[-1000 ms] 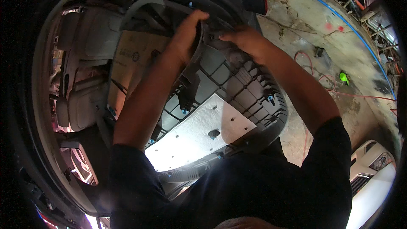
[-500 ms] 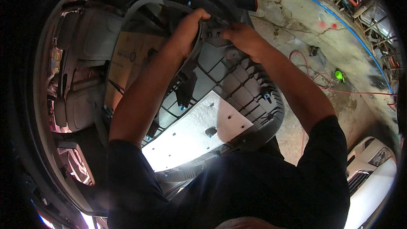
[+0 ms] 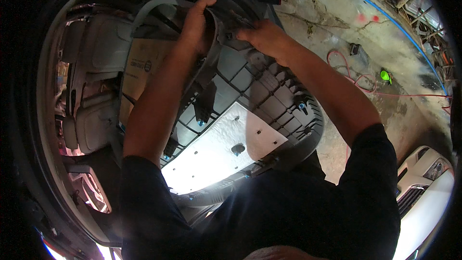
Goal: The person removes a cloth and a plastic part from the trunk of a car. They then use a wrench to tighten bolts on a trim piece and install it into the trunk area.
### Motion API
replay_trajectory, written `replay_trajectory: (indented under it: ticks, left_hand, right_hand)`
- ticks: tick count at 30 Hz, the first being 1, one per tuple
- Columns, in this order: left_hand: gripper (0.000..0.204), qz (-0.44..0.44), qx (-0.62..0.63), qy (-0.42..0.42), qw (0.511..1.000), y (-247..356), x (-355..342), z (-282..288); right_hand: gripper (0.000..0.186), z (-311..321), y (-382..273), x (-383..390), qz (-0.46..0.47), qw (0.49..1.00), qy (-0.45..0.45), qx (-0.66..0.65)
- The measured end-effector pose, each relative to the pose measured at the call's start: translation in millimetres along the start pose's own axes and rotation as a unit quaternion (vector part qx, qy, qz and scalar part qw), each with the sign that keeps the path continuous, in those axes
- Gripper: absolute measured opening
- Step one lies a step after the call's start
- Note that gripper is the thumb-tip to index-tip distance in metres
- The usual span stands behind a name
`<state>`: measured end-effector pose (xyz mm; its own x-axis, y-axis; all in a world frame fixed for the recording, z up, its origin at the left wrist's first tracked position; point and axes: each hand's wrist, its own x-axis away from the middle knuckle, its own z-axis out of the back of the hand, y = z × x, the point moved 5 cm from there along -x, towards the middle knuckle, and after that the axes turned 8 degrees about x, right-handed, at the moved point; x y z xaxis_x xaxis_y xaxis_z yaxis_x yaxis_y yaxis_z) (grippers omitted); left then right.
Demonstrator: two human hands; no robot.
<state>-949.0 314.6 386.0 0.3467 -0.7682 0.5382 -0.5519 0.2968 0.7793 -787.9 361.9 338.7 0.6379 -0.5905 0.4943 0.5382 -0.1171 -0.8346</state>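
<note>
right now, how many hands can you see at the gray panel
2: the left hand at the upper left edge of the gray panel, the right hand at its top edge. Parts of both are hidden.

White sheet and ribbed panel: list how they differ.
Colour: the white sheet is white; the ribbed panel is grey.
Surface: the white sheet has scattered dark openings but no ribs; the ribbed panel has a dark grid.
Extent: the white sheet covers only part of the larger ribbed panel.
Shared: both are partly shaded.
</note>
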Motion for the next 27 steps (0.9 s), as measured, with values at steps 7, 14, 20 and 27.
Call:
replay_trajectory:
  ticks: [7, 14, 20, 27]
  left_hand:
    - [0.049, -0.082, -0.021, -0.018, 0.996, -0.5, -13.5, 1.3]
    - [0.049, -0.087, -0.065, -0.028, 0.994, 12.5, -6.6, -2.7]
    - [0.051, 0.021, 0.044, -0.09, 0.995, -2.0, -7.2, 0.2]
    - [0.057, 0.069, 0.069, -0.056, 0.994, -27.7, -8.4, -13.3]
  right_hand:
    - [0.065, 7.5, -11.1, 14.6, 0.059, 0.998, 0.005, 0.019]
    - [0.063, 5.5, -11.7, 2.3, 0.113, 0.993, -0.005, 0.037]
    - [0.051, 13.0, -12.5, 15.9, 0.163, 0.98, 0.076, 0.086]
    - [0.057, 20.0, 4.4, 28.0, 0.132, 0.983, 0.041, 0.12]
